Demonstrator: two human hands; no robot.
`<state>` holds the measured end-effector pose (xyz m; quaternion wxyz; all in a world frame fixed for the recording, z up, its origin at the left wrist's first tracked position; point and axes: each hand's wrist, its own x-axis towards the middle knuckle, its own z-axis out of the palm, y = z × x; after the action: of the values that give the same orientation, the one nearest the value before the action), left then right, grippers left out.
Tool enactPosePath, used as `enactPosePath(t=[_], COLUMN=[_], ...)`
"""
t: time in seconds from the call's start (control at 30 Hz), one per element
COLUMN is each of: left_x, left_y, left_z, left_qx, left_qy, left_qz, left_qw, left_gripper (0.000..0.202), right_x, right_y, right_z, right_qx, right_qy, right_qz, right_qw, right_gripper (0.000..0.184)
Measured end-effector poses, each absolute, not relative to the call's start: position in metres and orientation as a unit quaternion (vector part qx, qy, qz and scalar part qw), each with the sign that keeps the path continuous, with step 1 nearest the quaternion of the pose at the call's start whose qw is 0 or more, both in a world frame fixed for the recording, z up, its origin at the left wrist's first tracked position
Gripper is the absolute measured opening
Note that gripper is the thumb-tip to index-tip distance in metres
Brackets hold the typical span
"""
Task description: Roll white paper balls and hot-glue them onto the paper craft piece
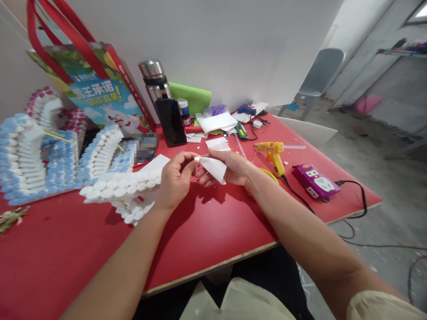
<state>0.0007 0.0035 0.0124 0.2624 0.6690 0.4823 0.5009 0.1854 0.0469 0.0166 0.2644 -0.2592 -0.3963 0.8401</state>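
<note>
Paper [214,169], a small white folded piece, is held up just above the red table [207,231], between both hands. My left hand [176,178] pinches its tip with thumb and forefinger, and my right hand [233,170] grips the wider end from behind. A white row of bottle caps [123,189] lies beside the left hand. A yellow glue gun [274,153] and a purple power strip [315,181] lie off to the right.
</note>
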Motion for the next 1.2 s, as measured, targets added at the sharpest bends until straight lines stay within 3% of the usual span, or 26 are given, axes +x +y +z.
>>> enactPosePath(t=[0.3, 0.43, 0.57, 0.9, 1.2], left_x=[0.001, 0.001, 0.001, 0.005, -0.003], left_y=[0.004, 0.004, 0.005, 0.003, 0.006], left_z=[0.013, 0.012, 0.009, 0.011, 0.013], left_qx=[0.659, 0.652, 0.641, 0.613, 0.614], left_qy=[0.471, 0.469, 0.477, 0.487, 0.448], left_qz=[0.505, 0.508, 0.512, 0.531, 0.541], left_qw=[0.299, 0.31, 0.315, 0.323, 0.36], left_gripper=[0.02, 0.021, 0.021, 0.017, 0.017], right_x=[0.186, 0.187, 0.183, 0.172, 0.179], right_y=[0.039, 0.036, 0.035, 0.026, 0.026], right_z=[0.021, 0.024, 0.023, 0.013, 0.017], right_qx=[-0.245, -0.271, -0.328, -0.431, -0.364], right_qy=[-0.413, -0.486, -0.576, -0.727, -0.763], right_qz=[0.818, 0.758, 0.647, 0.278, 0.272], right_qw=[0.315, 0.341, 0.376, 0.457, 0.461], right_gripper=[0.021, 0.023, 0.035, 0.016, 0.01])
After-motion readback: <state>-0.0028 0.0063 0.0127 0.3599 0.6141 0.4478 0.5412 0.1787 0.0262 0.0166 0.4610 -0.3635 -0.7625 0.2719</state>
